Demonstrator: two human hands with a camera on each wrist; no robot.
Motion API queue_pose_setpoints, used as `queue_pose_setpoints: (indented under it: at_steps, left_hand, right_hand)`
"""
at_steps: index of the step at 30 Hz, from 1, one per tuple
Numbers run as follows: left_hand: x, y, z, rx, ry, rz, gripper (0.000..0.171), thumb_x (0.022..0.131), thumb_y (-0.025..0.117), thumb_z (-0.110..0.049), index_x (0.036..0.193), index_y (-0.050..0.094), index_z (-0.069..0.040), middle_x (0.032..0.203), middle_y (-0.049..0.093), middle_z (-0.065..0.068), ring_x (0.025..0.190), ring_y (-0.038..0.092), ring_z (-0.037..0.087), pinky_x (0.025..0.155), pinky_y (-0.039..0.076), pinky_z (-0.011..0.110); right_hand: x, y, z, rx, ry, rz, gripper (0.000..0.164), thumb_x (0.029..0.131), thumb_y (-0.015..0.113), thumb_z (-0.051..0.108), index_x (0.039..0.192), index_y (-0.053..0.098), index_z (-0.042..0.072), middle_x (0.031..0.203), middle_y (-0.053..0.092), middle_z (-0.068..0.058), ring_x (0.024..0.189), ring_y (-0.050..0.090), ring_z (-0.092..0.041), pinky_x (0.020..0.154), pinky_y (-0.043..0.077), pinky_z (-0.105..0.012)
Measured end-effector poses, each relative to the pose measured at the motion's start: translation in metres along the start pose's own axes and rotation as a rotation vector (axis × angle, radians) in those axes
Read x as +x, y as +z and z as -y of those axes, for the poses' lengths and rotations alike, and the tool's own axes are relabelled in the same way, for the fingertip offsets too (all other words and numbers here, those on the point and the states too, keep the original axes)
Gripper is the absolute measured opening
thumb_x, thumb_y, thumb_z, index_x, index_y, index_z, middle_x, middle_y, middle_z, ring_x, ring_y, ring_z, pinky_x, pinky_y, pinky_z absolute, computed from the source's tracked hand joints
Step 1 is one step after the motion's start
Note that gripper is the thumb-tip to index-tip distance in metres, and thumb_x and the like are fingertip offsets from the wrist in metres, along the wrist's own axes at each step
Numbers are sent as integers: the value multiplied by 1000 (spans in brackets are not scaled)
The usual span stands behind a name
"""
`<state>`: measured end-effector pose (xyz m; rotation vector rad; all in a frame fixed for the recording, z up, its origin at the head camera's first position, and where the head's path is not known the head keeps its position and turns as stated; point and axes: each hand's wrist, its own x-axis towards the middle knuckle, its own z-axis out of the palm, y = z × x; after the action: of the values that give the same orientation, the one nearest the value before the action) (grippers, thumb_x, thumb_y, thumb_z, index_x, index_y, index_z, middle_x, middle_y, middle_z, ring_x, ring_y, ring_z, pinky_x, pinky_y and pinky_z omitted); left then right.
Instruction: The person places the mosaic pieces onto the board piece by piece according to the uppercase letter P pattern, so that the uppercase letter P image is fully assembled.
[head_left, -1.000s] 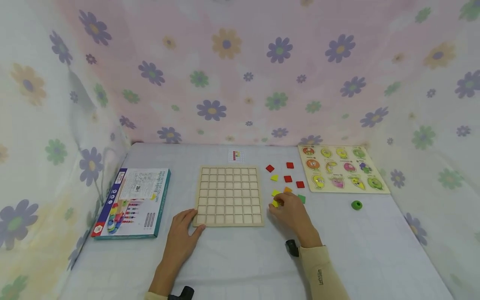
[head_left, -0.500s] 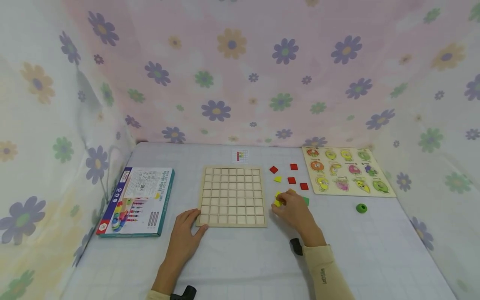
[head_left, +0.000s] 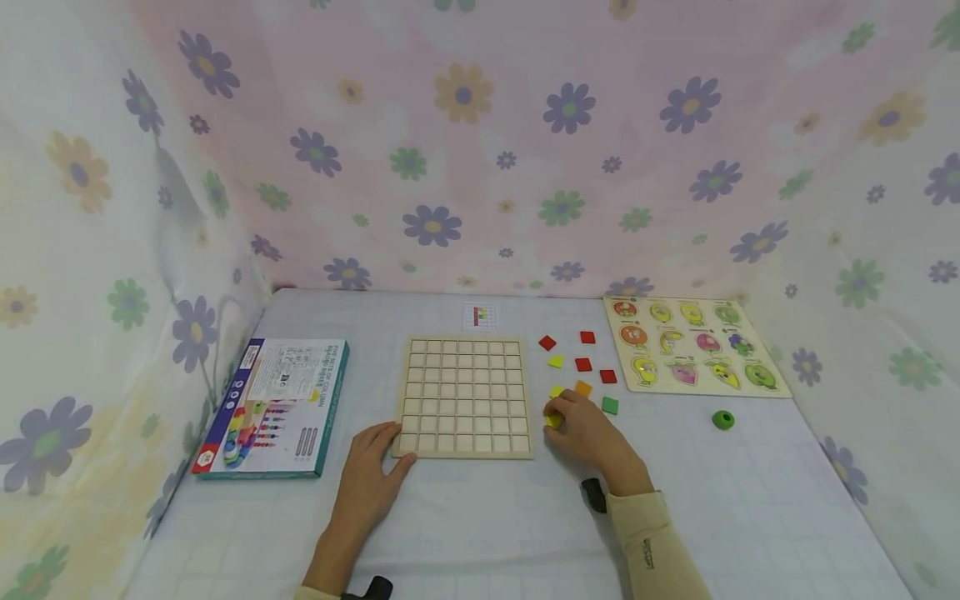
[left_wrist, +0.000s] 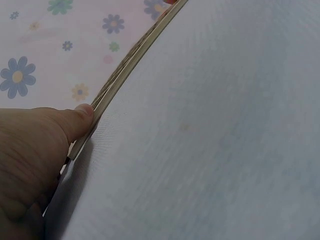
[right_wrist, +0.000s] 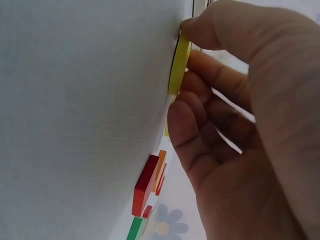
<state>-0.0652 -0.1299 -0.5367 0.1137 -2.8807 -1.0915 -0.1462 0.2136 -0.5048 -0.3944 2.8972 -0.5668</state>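
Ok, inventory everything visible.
Box: 1, multicoloured, left
Grid board: 1, beige, centre
Card: 1, white, behind grid board
Red tiles: 4+, red, right
Yellow tiles: 3+, yellow, right
Orange tile: 1, orange, right
Green tile: 1, green, right
Fruit board: 1, cream, far right
Bead: 1, green, far right
Tablecloth: 1, white, underneath
Backdrop: 1, pastel, around
Wrist cameras: 2, black, foreground
Sleeves: 2, beige, foreground
Left hand: 1, touching grid board
Right hand: 1, pinching yellow tile

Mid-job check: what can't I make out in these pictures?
Head: the right hand partly covers the held yellow piece.
Head: exact cells on the card are too small to count.
Left wrist: the board is edge-on, hiding its cells.
Right wrist: the bottom edge cuts off the green piece.
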Motion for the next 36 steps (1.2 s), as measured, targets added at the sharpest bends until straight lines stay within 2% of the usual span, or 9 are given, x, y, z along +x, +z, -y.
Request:
queue_pose_setpoints:
  at_steps: [5,12,23,30,36]
  left_hand:
    - [0,1,0,3,20,-12,59,90,79,-30,141,59,-10,146,54,9,142,44,31,119,43,51]
    - [0,-1,0,-3,26,-22,58,90,79,-30,141,59,-8,145,55,9,142,43,31,119,42,52]
    - [2,-1,-1,1,-12,17,59,91,78,-31,142,58,-10,147,53,9,144,42,31,122,39,50]
    - [2,1,0,12,-19,7,58,91,78,-30,142,58,-11,147,54,9,144,42,31,121,40,51]
    - [1,1,0,6,-20,3,58,91,79,-29,142,59,-11,146,54,9,143,43,31,121,41,51]
  right_hand:
    - [-4,0,-2,27,-19,-35,20,87,77,20,105,71,13,106,63,1,95,57,-15,91,58,-37]
    - [-4,-1,0,27,147,-47,38,86,82,38,107,69,10,90,59,-1,87,52,-17,74,50,-31]
    - [-3,0,2,35,160,-39,23,88,76,21,103,68,6,85,56,-2,82,52,-18,69,47,-28]
    - [0,0,-1,34,115,-21,23,85,75,19,104,71,6,84,57,0,82,51,-16,69,47,-27]
    - [2,-5,0,39,-24,-100,18,84,74,16,99,71,7,81,56,2,79,50,-14,68,46,-27]
